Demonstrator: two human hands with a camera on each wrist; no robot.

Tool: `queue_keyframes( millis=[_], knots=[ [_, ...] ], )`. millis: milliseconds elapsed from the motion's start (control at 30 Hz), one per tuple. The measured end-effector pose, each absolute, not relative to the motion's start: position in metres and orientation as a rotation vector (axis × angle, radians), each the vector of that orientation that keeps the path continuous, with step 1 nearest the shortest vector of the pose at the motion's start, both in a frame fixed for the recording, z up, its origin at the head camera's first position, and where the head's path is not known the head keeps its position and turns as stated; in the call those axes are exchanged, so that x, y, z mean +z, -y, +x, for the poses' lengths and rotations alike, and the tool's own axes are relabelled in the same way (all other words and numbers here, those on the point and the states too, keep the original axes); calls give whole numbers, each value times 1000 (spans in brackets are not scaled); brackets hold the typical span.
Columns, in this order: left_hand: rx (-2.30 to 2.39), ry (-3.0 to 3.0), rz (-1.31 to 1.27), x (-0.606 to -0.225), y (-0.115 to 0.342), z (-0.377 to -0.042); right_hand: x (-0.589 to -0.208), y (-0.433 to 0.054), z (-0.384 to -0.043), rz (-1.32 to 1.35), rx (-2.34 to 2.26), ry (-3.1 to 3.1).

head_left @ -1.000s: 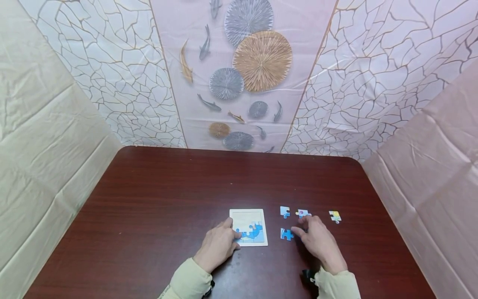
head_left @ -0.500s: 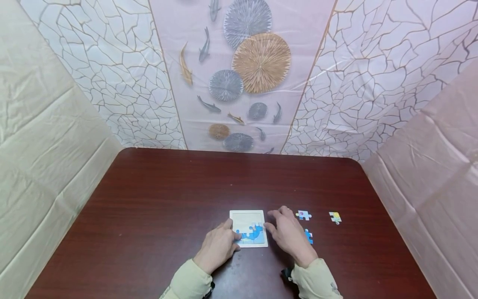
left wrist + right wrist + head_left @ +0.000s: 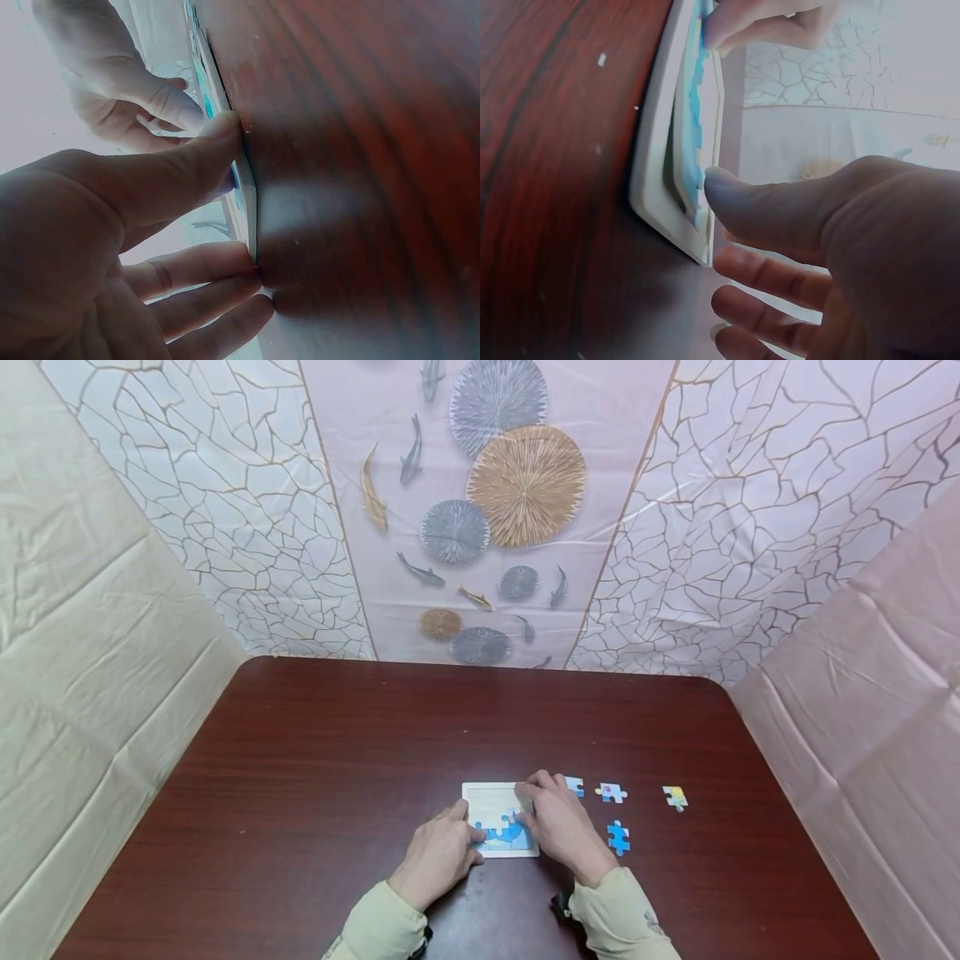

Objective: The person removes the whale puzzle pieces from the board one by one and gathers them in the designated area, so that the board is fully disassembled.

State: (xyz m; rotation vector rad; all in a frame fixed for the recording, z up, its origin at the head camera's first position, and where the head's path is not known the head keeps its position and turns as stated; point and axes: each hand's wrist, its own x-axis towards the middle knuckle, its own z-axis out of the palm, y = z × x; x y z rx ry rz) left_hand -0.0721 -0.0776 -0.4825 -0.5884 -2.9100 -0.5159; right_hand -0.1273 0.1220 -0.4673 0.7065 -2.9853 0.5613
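A small white-framed puzzle tray (image 3: 500, 787) lies on the table, its near part filled with joined blue jigsaw pieces (image 3: 502, 837). My left hand (image 3: 437, 850) holds the tray at its left near corner, thumb at the near rim and fingers along the left side. My right hand (image 3: 562, 827) is over the tray's right side. In the right wrist view its thumb (image 3: 754, 206) rests at the joined pieces, and the other fingers extend beside the rim. Those pieces sit slightly tilted, with a gap along the tray's inner edge. The right index fingertip is hidden there.
Right of the tray lie loose jigsaw pieces: a pale blue one (image 3: 576, 785) partly behind the right hand, one with a pink swirl (image 3: 611, 792), a blue one (image 3: 618, 837) and a yellow one (image 3: 675, 797). Patterned cloth (image 3: 480, 527) stands behind the dark red table (image 3: 337, 735).
My right hand has moved left from the loose pieces onto the tray's right side. The near blue loose piece has shifted right and turned. My left hand stays at the tray.
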Motion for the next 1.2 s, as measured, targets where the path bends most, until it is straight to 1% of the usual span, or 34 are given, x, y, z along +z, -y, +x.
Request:
queue_keyframes(
  millis=[433,767,1200],
  knots=[
    [-528,2922,-590,-482,78,-73,-468,-119,-129,713,571,3011],
    [-519,2922,-589,-481,78,-72,-466,-121,-130,669,552,3084],
    [-520,2902,-596,-480,78,-71,-462,-126,-126,675,649,3113]
  ],
)
